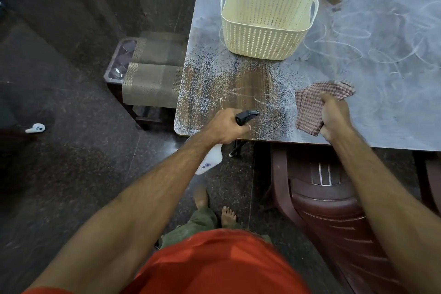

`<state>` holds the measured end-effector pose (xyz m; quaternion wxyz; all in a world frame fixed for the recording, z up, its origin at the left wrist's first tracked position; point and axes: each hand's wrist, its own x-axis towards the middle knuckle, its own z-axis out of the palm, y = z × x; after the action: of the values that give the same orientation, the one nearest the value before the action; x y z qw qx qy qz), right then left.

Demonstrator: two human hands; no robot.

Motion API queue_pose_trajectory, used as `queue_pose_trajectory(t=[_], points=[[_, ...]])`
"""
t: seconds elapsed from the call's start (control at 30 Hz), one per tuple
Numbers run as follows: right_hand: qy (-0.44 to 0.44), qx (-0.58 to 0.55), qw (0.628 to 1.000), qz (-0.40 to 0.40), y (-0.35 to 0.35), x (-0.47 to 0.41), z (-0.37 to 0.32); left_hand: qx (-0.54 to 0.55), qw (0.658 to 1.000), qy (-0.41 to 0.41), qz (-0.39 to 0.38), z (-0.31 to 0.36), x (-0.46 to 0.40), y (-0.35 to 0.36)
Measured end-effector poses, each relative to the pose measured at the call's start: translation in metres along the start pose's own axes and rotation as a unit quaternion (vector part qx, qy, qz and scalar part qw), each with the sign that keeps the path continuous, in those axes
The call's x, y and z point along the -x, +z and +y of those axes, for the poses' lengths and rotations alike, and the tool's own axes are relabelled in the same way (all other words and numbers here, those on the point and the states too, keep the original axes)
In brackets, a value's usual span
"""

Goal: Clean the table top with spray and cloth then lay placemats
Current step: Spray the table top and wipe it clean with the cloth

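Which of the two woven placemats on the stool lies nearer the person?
The lower olive-gold woven placemat, draping over the stool's front edge; the other placemat lies behind it.

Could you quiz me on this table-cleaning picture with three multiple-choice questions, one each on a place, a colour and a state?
1. Where do the placemats lie?
A. on a stool left of the table
B. inside the basket
C. on the chair seat

2. What colour is the basket?
A. blue
B. cream
C. black

3. What is the right hand doing?
A. resting flat and empty
B. gripping the checked cloth
C. lifting the basket

Answers:
1 A, they drape over the stool beside the table.
2 B, its perforated walls are pale cream.
3 B, its fingers curl round the cloth, while the left hand holds the spray bottle.
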<state>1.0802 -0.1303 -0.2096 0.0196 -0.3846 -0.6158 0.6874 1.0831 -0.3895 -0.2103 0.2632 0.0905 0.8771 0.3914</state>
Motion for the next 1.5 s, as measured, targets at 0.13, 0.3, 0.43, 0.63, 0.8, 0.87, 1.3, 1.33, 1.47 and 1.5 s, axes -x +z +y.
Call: queue_pose_trajectory(t=[0.13,0.3,0.43,0.63,0.8,0.87,1.3,1.33,1.47,1.5], points=[[-0.03,0.046,0.998,0.004,0.0,-0.006,0.003,0.055,0.998,-0.01,0.034,-0.001,0.002,-0.004],[-0.212,0.266,0.94,-0.02,0.014,0.004,0.02,0.106,0.988,-0.05,0.101,-0.013,0.007,-0.016],[-0.308,0.442,0.812,-0.224,0.034,0.013,0.063,0.135,0.977,-0.068,0.153,-0.024,0.016,-0.029],[-0.319,0.613,0.696,-0.194,0.03,-0.017,0.105,0.139,0.965,-0.093,0.2,-0.047,0.026,-0.043],[-0.331,0.66,0.649,-0.185,0.033,-0.04,0.112,0.16,0.956,-0.104,0.224,-0.065,0.031,-0.052],[-0.327,0.666,0.648,-0.175,0.053,-0.042,0.11,0.161,0.953,-0.105,0.235,-0.07,0.034,-0.058],[-0.374,0.684,0.571,-0.257,0.128,0.018,0.131,0.171,0.945,-0.112,0.256,-0.096,0.043,-0.106],[-0.37,0.688,0.576,-0.243,0.126,0.007,0.125,0.177,0.945,-0.11,0.254,-0.098,0.043,-0.109],[-0.337,0.681,0.627,-0.175,0.158,-0.021,0.113,0.193,0.946,-0.1,0.243,-0.106,0.038,-0.121],[-0.337,0.68,0.629,-0.17,0.174,-0.019,0.115,0.194,0.946,-0.096,0.241,-0.108,0.035,-0.124]])
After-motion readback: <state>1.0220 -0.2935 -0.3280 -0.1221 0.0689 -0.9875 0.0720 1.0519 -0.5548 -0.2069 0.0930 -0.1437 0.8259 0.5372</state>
